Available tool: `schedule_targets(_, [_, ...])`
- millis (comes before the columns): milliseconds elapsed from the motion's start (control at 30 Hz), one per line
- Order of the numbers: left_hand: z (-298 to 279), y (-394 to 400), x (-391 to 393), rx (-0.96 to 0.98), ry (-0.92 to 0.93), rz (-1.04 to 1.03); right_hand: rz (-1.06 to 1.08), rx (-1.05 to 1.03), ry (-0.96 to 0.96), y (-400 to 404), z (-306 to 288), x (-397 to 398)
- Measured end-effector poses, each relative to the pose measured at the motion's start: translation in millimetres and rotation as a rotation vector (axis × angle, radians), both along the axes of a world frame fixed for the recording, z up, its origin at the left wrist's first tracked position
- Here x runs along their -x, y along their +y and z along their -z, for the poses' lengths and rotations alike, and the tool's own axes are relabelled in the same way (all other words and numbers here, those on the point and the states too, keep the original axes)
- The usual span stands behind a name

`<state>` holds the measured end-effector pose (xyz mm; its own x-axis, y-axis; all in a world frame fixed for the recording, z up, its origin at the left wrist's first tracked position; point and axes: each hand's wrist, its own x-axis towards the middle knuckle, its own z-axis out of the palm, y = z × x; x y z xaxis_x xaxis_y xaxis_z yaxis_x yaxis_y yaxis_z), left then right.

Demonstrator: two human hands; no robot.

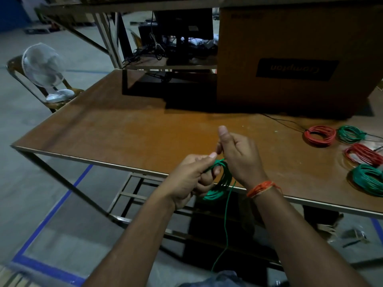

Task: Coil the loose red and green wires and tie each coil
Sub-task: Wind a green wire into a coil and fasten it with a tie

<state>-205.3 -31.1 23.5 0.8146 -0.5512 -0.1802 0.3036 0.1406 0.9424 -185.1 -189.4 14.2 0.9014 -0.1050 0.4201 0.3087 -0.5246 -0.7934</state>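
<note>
Green wire coil (220,181) hangs just below frame centre, over the near edge of the table (124,129), loops standing roughly upright between the two hands. Left hand (192,179) grips the coil's left side, fingers curled round the strands. Right hand (236,154) sits just right of and above it, thumb up, fingers curled; looks like it pinches the wire near the coil top, but contact is hidden. Loose green tail (227,220) drops straight down from the coil's right side toward the bottom of the frame, so the right hand is nearer for the next wrap. Nothing blocks it. Far right: finished red coil (320,135), green coil (351,134), another red coil (363,154), another green coil (367,179). Cardboard box (290,59) upper right, fan (43,67) upper left.
</note>
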Motion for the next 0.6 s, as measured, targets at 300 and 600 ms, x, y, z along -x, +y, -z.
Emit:
schedule_targets(300, [-8.7,13.1,-11.1,0.465,0.266,-0.253,-0.194,-0.581,0.325,-2.2,35.7,9.1])
schedule_targets(600, [-30.4,38.1,-45.4,0.712,0.233,-0.591,-0.165,-0.562,0.301,6.7,70.0,26.2])
